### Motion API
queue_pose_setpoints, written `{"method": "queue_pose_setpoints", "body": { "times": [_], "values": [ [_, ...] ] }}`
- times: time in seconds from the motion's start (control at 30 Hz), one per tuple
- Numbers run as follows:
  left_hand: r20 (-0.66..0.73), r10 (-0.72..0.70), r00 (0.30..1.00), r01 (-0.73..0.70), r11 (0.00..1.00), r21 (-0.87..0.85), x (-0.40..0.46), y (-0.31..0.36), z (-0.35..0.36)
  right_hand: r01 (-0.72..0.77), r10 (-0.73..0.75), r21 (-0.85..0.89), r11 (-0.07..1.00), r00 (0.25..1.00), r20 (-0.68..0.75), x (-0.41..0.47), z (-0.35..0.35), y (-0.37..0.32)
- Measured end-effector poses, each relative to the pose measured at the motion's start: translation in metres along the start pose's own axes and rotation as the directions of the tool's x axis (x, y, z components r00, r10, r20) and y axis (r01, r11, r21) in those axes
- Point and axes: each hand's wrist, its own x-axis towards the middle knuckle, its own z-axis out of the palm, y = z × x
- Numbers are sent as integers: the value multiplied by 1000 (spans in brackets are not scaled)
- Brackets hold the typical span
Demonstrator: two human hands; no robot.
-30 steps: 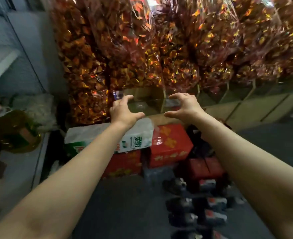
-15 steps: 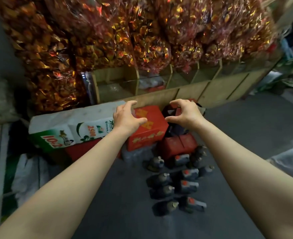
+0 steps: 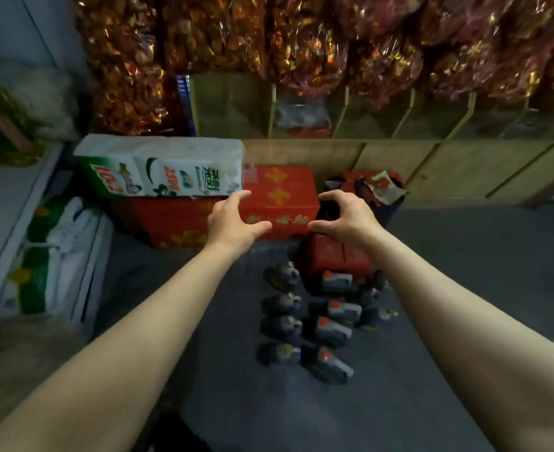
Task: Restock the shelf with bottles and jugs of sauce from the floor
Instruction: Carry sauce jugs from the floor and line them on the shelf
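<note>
A white and green pack point(image 3: 158, 168) is seen at 11 o'clock, laid on top of a red carton point(image 3: 269, 203). On the pack "2500" and some Chinese characters can be read; a red number beside them is too blurred to be sure. Gold diamond patterns and gold characters are printed on the carton, but they cannot be read.

The dark sauce bottles and jugs point(image 3: 318, 324) are gathered on the grey floor point(image 3: 465, 288) at 6 o'clock from the hands, in short rows, several with grey labels and a red spot; the writing is too small. Just behind them a smaller red box point(image 3: 334, 259) is placed.

The left hand point(image 3: 233, 223) and the right hand point(image 3: 347, 216) are held in the air above the carton and the box. The fingers of both are spread and loosely bent, and nothing is held in them.

At 12 o'clock, wooden bins point(image 3: 301, 109) are filled above with bags of red and gold wrapped sweets point(image 3: 301, 44).
</note>
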Motion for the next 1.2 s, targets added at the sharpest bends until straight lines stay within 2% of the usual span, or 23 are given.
{"method": "queue_pose_setpoints", "body": {
  "times": [0.13,0.3,0.5,0.7,0.83,1.2],
  "values": [
    [82,-161,984,162,987,-8,-70,-22,49,-62,58,36,997,992,112,-37,25,60],
    [64,-208,976,209,978,-6,-98,-46,79,-116,94,114,987,979,184,-67,69,99],
    [212,-289,934,291,956,19,-108,-98,148,-329,276,169,929,920,277,-105,139,171],
    [318,-401,859,401,914,71,-116,-191,229,-501,424,187,845,841,336,-126,231,237],
    [346,-454,821,452,887,91,-108,-257,282,-541,434,230,809,813,388,-130,312,274],
    [390,-437,811,437,895,93,-69,-437,434,-652,516,360,667,753,408,-93,523,383]
  ]
}}
